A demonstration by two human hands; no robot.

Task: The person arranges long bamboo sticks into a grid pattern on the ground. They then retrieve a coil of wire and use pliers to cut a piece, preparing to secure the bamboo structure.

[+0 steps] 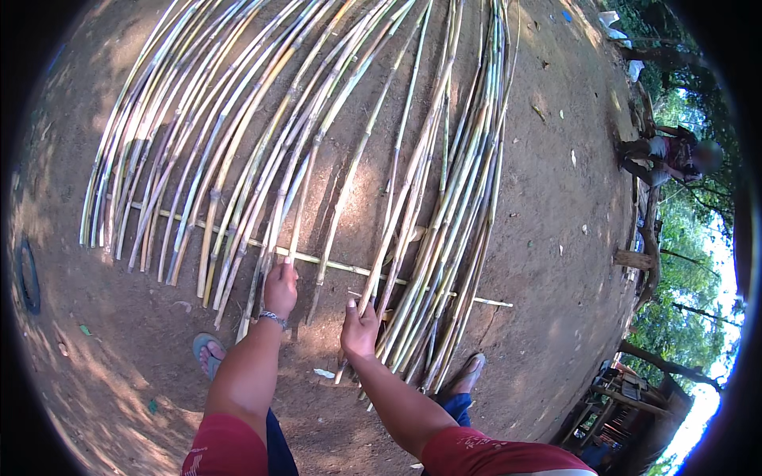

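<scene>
Clamping jointed cane poles (386, 238) in left hand (280, 292) and right hand (359, 332), possibly risking tangles from uneven pulling.

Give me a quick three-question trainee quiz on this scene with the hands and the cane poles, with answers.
1. Which wears the pale, patterned wristband: the arm of the left hand or of the right hand?
2. True or false: one slender, yellowish crosswise cane runs across the long, jointed tan cane poles.
3. The poles' densest bundle lies toward the picture's: A) left; B) middle; C) right?

Key: 1. Left. 2. True. 3. C.
</scene>
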